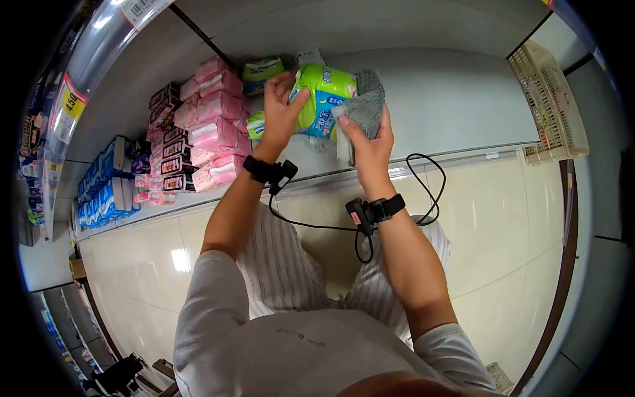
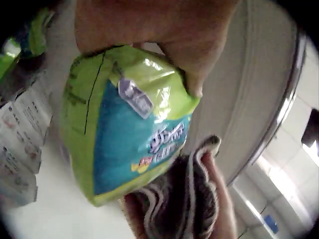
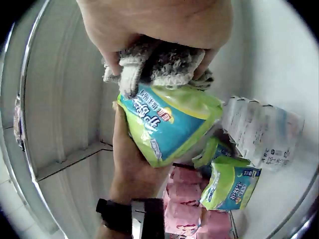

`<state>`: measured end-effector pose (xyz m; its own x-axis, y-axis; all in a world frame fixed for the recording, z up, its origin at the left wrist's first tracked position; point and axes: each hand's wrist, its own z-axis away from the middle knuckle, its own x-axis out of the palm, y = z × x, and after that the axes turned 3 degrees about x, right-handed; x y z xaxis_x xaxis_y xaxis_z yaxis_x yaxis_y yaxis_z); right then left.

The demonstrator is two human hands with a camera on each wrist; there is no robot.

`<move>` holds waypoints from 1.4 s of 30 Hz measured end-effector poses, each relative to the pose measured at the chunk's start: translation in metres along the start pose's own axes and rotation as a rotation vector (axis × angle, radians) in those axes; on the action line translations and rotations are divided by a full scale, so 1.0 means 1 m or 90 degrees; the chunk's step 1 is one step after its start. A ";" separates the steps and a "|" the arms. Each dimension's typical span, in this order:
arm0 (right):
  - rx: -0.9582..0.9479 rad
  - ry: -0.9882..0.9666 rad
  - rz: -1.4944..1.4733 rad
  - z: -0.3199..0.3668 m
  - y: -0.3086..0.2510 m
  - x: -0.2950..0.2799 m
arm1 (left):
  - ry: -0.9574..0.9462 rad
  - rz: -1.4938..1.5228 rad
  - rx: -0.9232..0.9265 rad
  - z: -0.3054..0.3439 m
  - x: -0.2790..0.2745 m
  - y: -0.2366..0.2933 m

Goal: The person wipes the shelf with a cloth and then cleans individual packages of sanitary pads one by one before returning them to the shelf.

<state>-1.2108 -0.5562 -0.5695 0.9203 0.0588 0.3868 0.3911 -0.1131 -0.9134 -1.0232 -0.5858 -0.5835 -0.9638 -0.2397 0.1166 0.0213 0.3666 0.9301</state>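
My left hand grips a green and blue plastic-wrapped package by one end, thumb across its front, above the shelf. In my right hand is a folded grey cloth, pinched between thumb and fingers. The cloth lies against the package's other end, and the right wrist view shows its folds pressed along the package's edge. Blue panels with white lettering mark the package in the left wrist view. Part of the left fingers is hidden behind it.
Pink packages stand stacked on the shelf to the left, with blue packs beyond them. Similar green packages and white packs sit behind my hands. A cream plastic basket is at the right end. A black cable links both wrists.
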 end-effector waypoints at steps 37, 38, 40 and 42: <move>0.528 -0.077 -0.490 0.000 -0.008 -0.010 | 0.033 0.067 -0.018 0.010 0.009 0.032; 0.543 -0.063 -0.489 0.000 -0.008 -0.010 | 0.045 -0.070 0.107 0.009 0.011 0.032; 0.547 -0.061 -0.485 0.001 -0.008 -0.010 | 0.063 -0.027 0.061 0.007 0.008 0.030; 0.489 -0.062 -0.425 0.002 -0.010 -0.008 | 0.055 -0.485 0.315 0.004 -0.004 0.023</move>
<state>-1.2218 -0.5537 -0.5637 0.4994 -0.0393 0.8655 0.6798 0.6371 -0.3633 -1.0198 -0.5728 -0.5637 -0.6462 -0.6343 -0.4244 -0.7488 0.4198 0.5129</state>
